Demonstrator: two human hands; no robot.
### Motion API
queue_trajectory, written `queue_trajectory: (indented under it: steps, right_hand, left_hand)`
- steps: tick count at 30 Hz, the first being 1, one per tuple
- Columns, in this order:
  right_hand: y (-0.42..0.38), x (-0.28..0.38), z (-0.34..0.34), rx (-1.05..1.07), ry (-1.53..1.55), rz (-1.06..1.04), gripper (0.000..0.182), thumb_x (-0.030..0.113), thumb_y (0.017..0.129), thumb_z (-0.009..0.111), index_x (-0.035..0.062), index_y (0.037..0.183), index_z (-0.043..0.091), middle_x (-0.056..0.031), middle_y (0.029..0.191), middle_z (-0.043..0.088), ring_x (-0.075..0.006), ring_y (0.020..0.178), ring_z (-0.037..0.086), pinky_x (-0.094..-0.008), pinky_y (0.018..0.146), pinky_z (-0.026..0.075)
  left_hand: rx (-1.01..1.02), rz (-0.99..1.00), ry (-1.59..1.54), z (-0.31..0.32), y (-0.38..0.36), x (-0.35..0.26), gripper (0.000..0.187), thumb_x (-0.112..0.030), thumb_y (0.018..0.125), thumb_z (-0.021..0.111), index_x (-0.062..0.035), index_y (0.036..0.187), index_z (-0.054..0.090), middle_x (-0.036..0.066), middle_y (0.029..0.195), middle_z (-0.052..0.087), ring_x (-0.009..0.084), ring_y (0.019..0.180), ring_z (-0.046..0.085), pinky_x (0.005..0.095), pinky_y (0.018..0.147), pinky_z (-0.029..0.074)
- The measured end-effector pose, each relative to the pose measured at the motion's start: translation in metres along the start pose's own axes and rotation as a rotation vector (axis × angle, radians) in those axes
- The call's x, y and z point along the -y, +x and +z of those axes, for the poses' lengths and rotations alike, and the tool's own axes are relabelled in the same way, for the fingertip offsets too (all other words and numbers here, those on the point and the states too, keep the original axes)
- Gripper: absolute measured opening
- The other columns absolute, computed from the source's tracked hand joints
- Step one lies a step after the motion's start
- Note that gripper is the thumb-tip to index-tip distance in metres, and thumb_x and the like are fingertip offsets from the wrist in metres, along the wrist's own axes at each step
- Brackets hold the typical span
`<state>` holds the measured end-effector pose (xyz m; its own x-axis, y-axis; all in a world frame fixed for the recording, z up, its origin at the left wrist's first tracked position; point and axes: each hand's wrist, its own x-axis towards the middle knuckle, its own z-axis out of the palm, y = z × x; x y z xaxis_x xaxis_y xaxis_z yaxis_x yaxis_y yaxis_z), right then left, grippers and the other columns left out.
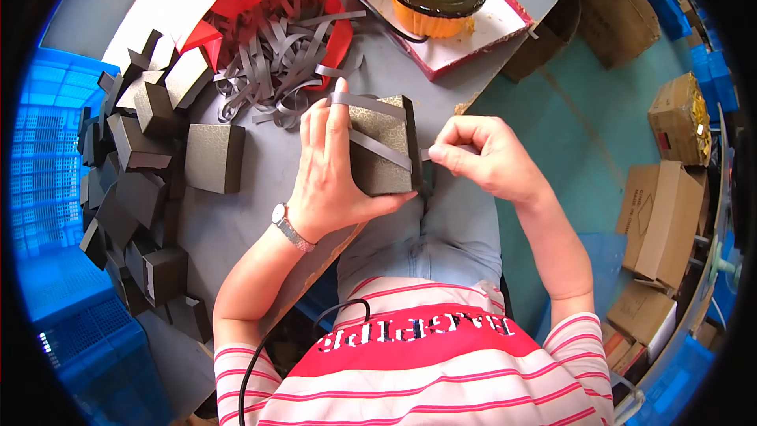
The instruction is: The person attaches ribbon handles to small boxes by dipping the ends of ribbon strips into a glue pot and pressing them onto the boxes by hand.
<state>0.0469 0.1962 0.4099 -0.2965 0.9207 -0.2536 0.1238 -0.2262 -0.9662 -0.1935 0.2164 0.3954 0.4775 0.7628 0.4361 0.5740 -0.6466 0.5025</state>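
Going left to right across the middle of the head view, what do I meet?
Blue crates, pile of dark boxes, lone box, left hand, box with ribbon, right hand, cardboard cartons.

Ribbons (272, 61) between boxes (143, 142) and pot (434, 20) on tray (482, 50)

Shirt lettering (414, 334), carton print (643, 209), neither clearly legible

Floor (579, 122) (green), cardboard boxes (661, 221).
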Motion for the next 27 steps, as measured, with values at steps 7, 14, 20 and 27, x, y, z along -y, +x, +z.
queue_trajectory:
  steps: [7, 14, 20, 27]
  right_hand:
    - [0.003, -0.003, 0.012, -0.013, -0.108, 0.05, 0.024, 0.02, 0.088, 0.073, -0.0009, 0.081, 0.065, 0.0, 0.067, 0.062, -0.006, 0.064, 0.053, -0.027, 0.06, 0.045]
    - [0.006, -0.007, 0.014, -0.024, -0.173, 0.051, 0.025, 0.022, 0.084, 0.072, -0.002, 0.08, 0.066, -0.0061, 0.068, 0.066, -0.0088, 0.064, 0.058, -0.0293, 0.061, 0.047]
    - [0.004, -0.004, 0.017, -0.047, -0.22, 0.057, 0.024, 0.022, 0.083, 0.07, -0.0023, 0.079, 0.066, -0.0071, 0.066, 0.065, -0.0096, 0.063, 0.058, -0.0293, 0.06, 0.047]
    - [0.004, -0.006, 0.022, -0.095, -0.321, 0.038, 0.022, 0.018, 0.082, 0.07, -0.0034, 0.08, 0.065, -0.0068, 0.069, 0.065, -0.0088, 0.065, 0.056, -0.0295, 0.062, 0.047]
  left_hand:
    - [-0.008, 0.019, 0.013, 0.003, 0.001, 0.005, 0.13, -0.036, 0.048, 0.094, 0.0084, 0.147, 0.022, 0.02, 0.121, 0.043, 0.0364, 0.108, 0.043, 0.0483, 0.098, 0.038]
    - [0.008, 0.008, 0.0, 0.005, -0.003, 0.006, 0.131, -0.038, 0.05, 0.093, 0.0096, 0.148, 0.021, 0.025, 0.136, 0.04, 0.0402, 0.115, 0.043, 0.0517, 0.102, 0.037]
    - [0.005, 0.047, 0.014, 0.006, -0.003, 0.008, 0.13, -0.038, 0.05, 0.094, 0.0087, 0.147, 0.021, 0.026, 0.144, 0.036, 0.0396, 0.116, 0.043, 0.0514, 0.102, 0.036]
    - [-0.006, 0.06, 0.043, 0.007, 0.0, 0.003, 0.127, -0.037, 0.05, 0.094, 0.0085, 0.146, 0.024, 0.025, 0.14, 0.039, 0.041, 0.118, 0.043, 0.053, 0.103, 0.036]
